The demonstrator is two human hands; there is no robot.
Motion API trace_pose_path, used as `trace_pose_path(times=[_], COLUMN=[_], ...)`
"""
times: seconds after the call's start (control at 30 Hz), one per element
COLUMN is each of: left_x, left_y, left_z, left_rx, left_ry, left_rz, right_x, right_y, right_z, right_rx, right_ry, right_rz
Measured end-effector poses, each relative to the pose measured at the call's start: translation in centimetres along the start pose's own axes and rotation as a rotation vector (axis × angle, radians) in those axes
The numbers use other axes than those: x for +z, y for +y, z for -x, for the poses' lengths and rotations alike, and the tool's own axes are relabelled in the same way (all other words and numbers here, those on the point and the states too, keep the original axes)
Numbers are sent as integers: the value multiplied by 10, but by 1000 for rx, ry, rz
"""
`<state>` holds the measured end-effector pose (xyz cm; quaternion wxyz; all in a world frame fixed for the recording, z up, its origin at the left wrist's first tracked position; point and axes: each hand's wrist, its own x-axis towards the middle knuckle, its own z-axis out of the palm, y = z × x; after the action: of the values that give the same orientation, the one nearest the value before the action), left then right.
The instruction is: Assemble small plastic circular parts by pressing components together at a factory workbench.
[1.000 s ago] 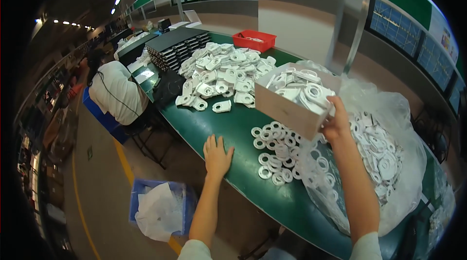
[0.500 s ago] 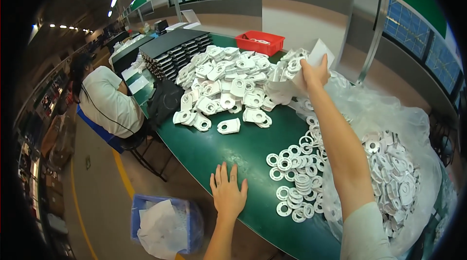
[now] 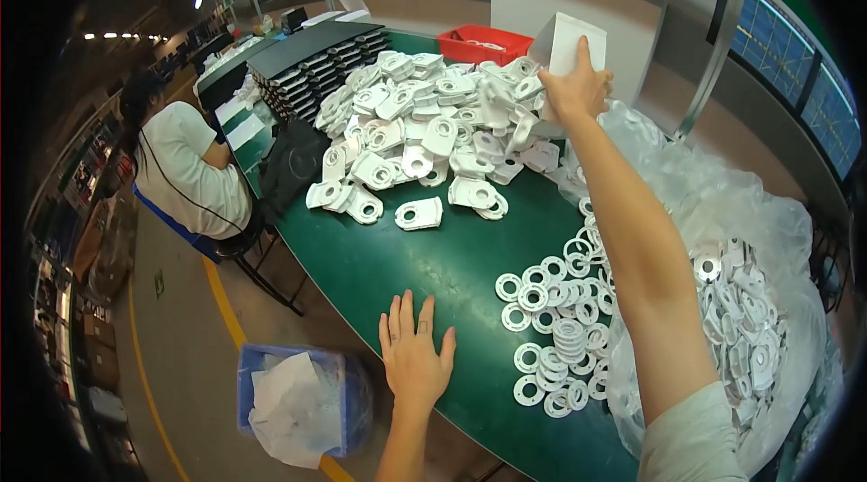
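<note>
My right hand [image 3: 578, 90] reaches to the far side of the table and grips a white box [image 3: 567, 38]. The box is tilted over a large heap of white plastic parts [image 3: 415, 157], flat pieces with a round hole. Some parts beside the box are blurred, as though tumbling onto the heap. Palm down with spread fingers, my left hand [image 3: 418, 357] rests at the green table's [image 3: 379, 256] near edge, holding nothing. Several white rings [image 3: 533, 297] lie loosely piled to the left of my right forearm.
A clear plastic bag [image 3: 759, 202] with more white parts lies at the right. Behind the heap sit a red bin [image 3: 486, 44] and stacked black trays [image 3: 302, 67]. A blue bin [image 3: 242, 396] stands on the floor. At the left a person [image 3: 185, 171] sits on a stool.
The white box has turned more upright in my right hand, and parts from it have come down on the heap's right side. My left hand has stayed nearly in place.
</note>
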<state>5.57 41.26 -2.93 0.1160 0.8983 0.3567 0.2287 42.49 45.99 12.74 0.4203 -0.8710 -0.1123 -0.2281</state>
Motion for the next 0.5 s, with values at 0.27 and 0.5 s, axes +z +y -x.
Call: trace_pose_path(times=[0.27,0.5], left_x=[2,3], left_y=[0,-2], left_z=[1,1], left_rx=[8,15], left_ry=[4,11], left_rz=[-5,-15], right_x=[-7,-4], right_y=[3,1], right_z=[12,27], right_rx=[-152,-319], right_ry=[-9,6], right_rz=[174,236])
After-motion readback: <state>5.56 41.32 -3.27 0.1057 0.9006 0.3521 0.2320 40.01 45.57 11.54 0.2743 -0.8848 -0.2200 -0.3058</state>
